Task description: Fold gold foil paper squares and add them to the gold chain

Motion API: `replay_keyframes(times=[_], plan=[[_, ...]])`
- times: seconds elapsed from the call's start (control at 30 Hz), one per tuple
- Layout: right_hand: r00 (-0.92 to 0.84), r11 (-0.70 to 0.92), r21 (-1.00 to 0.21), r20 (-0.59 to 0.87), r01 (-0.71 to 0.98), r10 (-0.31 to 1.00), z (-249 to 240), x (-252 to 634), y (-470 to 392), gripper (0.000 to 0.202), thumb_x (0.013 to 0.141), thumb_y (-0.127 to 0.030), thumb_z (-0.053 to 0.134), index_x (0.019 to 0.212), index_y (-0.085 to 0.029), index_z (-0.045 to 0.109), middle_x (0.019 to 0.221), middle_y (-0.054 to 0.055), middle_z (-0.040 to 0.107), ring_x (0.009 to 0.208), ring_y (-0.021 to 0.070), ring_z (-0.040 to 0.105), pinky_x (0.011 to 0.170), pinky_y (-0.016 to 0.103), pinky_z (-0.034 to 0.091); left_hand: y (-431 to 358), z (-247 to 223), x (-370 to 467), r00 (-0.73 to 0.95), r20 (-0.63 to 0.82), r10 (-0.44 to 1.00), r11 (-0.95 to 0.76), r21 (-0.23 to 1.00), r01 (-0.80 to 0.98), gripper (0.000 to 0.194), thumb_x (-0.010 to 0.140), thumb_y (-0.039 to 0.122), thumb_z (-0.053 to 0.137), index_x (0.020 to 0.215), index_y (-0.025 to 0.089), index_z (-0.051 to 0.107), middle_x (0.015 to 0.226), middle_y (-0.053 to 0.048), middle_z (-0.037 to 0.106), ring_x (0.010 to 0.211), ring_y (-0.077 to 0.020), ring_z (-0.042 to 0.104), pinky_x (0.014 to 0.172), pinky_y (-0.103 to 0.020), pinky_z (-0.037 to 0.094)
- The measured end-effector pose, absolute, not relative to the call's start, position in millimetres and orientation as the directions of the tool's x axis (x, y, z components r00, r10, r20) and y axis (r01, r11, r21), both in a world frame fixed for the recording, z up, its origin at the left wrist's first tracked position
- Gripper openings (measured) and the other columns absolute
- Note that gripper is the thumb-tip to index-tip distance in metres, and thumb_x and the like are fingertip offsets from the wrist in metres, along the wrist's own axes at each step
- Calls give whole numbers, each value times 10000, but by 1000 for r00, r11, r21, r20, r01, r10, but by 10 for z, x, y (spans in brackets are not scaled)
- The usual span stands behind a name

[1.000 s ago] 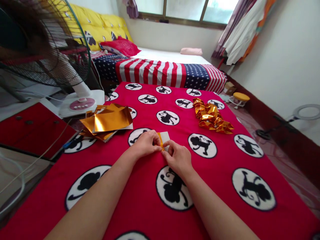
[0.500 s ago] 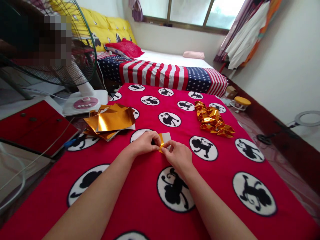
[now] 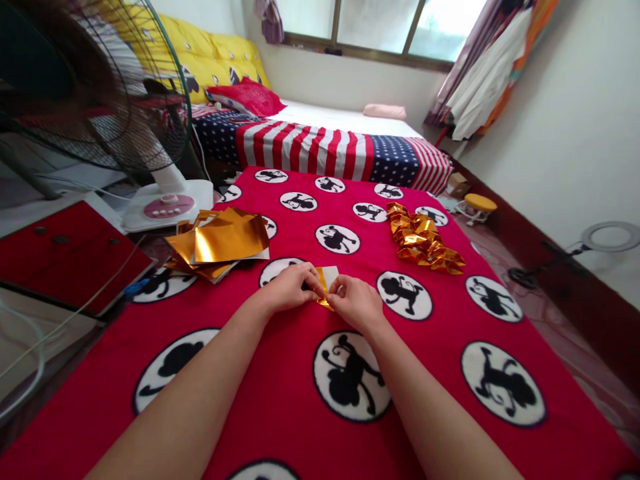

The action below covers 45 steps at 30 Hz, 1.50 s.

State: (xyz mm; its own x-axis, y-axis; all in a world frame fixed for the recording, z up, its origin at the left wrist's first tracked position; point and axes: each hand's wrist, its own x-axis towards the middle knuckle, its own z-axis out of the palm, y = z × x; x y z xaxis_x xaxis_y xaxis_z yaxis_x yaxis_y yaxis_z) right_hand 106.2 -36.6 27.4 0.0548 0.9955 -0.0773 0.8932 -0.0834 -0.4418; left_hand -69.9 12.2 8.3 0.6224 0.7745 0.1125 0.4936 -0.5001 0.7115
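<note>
At the centre of the frame, a small piece of gold foil paper with a pale underside (image 3: 329, 273) lies low over the red cloth with black monkey figures in white circles (image 3: 285, 413). The left hand (image 3: 290, 289) has its grip drawn to a narrow pinch on the paper's left side; the right hand (image 3: 357, 303) pinches the lower right part between thumb and forefinger. Good creasing here calls for one hand to steady the paper while the other presses lightly along the fold, edges aligned, without tearing the foil. The loose stack of flat gold sheets (image 3: 233, 240) sits upper left, the shiny folded gold pieces (image 3: 414, 241) upper right.
</note>
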Motion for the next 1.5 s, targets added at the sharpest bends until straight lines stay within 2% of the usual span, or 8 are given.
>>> replay_keyframes(times=[0.2,0.37,0.6,0.8,1.07,1.23,1.33,1.5], plan=[[45,-100,-511,-120,854,992,292,1080,-386,126,708,-378,717,742,-265,670,685,-46,671,658,144,604,535,249,279,114,83,-682,620,107,777,-509,687,519,243,713,81,650,828,234,799,923,-41,642,863,-161,603,816,-257,473],[25,-91,-539,-130,837,991,270,1117,-413,141,669,-266,724,779,-250,637,675,-63,652,632,125,574,533,240,274,78,133,-635,598,111,794,-504,670,545,284,669,34,611,786,211,799,891,-41,656,834,-155,615,801,-248,479],[-46,-20,-550,-107,835,993,223,1171,-460,135,698,-227,696,807,-238,619,673,-63,623,593,105,523,526,234,256,78,97,-607,569,86,818,-464,684,563,95,667,150,744,749,172,785,863,-45,650,805,-163,612,762,-262,475],[-99,35,-577,-80,816,992,185,1176,-505,153,742,-202,657,869,-281,689,621,-68,584,581,101,510,525,232,256,101,36,-622,558,103,823,-460,698,549,183,687,48,685,754,186,784,871,-38,641,823,-153,609,774,-250,473],[-75,9,-571,-93,821,993,193,1163,-511,155,755,-214,665,879,-286,724,610,-57,600,584,112,521,533,243,260,111,136,-677,612,70,788,-477,698,534,297,692,-1,598,824,186,788,922,-44,661,874,-148,620,821,-230,477],[-63,1,-590,-84,808,994,162,1168,-511,143,758,-219,659,867,-291,718,618,-58,616,587,115,533,531,246,258,74,155,-617,571,70,818,-451,693,562,81,720,169,679,722,164,760,839,-39,659,778,-148,614,734,-248,466],[-46,-7,-599,-73,801,996,135,1171,-512,115,746,-226,670,850,-270,691,633,-58,627,591,117,536,529,245,258,48,122,-550,473,94,876,-413,655,633,104,687,225,721,623,147,695,767,-32,635,698,-141,583,646,-255,431],[-14,-35,-611,-76,791,997,116,1170,-508,93,720,-206,672,797,-237,631,629,-58,627,582,115,531,531,240,255,30,57,-471,416,107,903,-394,590,705,174,670,260,732,577,158,626,721,-19,603,678,-142,554,630,-267,393]])
